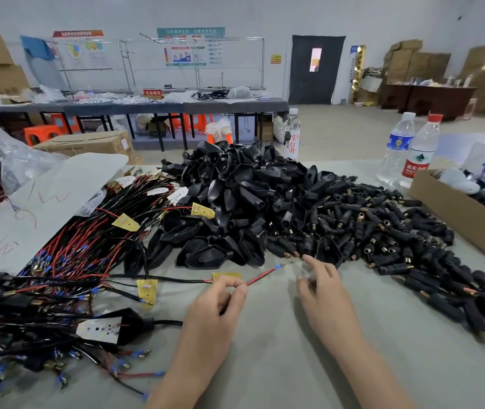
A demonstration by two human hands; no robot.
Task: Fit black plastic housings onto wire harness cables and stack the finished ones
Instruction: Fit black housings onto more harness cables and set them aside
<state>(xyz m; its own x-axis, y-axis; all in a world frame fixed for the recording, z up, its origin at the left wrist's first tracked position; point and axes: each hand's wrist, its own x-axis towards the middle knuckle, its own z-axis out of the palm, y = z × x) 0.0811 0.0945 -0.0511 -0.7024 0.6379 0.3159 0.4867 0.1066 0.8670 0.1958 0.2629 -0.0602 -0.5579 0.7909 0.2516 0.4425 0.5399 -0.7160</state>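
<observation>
My left hand (216, 302) pinches a red wire (261, 276) of a harness cable whose blue-tipped end points right, with a small yellow board (226, 275) just behind my fingers. My right hand (322, 286) hovers open and blurred near the front of a big heap of black plastic housings (235, 208). One housing (326, 249) lies just beyond its fingertips. Small black connector sleeves (397, 231) spread to the right. Bare harnesses (88, 231) lie piled at left. Finished ones with housings fitted (105, 329) lie at the near left.
Two water bottles (412, 149) stand at the back right beside a cardboard box (465, 214) of parts. A third bottle (291, 134) stands behind the heap. A plastic bag (5, 160) of cables sits at far left. Grey table surface (279, 349) lies under my forearms.
</observation>
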